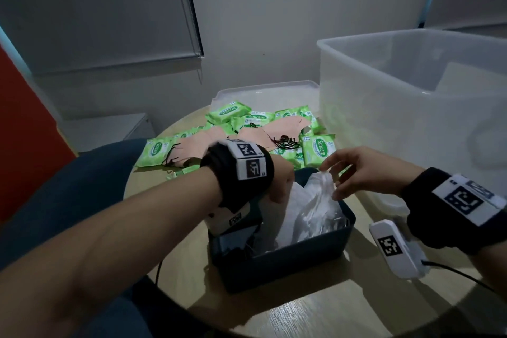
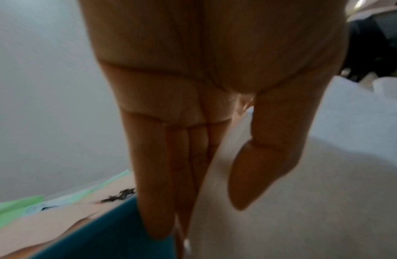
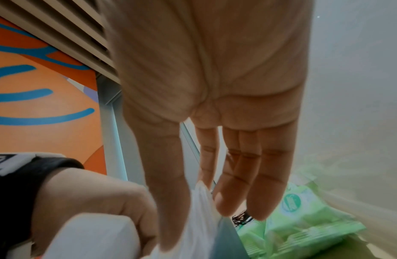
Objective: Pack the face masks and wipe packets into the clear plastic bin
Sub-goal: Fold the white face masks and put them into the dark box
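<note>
The right hand [image 1: 365, 170] reaches in from the right and pinches the top of a clear plastic bag [image 1: 315, 206] between thumb and forefinger; the other fingers [image 3: 266, 184] hang nearly straight. The left hand [image 1: 277, 181] dips into the dark box [image 1: 279, 261] that holds the bag. From the head view its fingers are hidden behind the wrist band and the box wall; the left wrist view shows them straight and together along the box edge, thumb apart, gripping nothing that can be made out. What lies under the bag cannot be told.

The box stands at the near middle of the round worktop [image 1: 315, 313], with bare surface on its near side. Just beyond it lies a heap of green wipe packets [image 1: 318, 149] and peach masks [image 1: 263, 133] with dark ear loops, some packets half covered by masks. The packets read "Sanicare"; the smaller print is too fine to read. A flat clear lid [image 1: 263, 93] lies at the far edge, partly under the heap.

The bin [image 1: 411, 96] stands at the far right, cut off by the frame edge, its near wall close to the right wrist. Its frosted walls show nothing inside.
</note>
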A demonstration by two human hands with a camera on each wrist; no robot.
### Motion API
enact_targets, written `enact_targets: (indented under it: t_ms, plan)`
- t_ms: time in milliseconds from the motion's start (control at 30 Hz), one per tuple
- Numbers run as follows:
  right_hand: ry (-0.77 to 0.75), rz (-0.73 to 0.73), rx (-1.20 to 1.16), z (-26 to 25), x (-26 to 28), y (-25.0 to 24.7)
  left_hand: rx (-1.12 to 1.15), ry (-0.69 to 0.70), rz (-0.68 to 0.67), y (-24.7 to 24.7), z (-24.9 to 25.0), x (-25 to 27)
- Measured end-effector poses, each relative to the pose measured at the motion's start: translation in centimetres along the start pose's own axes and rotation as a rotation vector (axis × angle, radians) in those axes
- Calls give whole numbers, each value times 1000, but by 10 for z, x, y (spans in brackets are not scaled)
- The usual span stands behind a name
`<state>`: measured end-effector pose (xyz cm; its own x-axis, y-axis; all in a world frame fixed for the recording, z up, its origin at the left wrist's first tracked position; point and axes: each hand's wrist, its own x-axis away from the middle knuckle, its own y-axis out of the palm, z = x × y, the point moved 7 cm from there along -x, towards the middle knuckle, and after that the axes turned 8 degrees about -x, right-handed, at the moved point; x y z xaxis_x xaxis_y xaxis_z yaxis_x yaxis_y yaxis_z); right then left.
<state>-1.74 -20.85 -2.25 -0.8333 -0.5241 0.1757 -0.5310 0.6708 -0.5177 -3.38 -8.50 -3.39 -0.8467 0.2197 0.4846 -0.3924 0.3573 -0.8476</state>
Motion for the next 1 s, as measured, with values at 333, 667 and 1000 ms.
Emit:
enact_targets:
  t_ms: [333,667,1000]
  plan:
    - [14,-37,7,3,0,8,-342,-3,78,-2,24,-14]
    - [35,6,-58,13,2,8,-80,-118,203,-18,11,10]
    - [77,-137,-70,11,13,29,368,48,-323,46,19,-4]
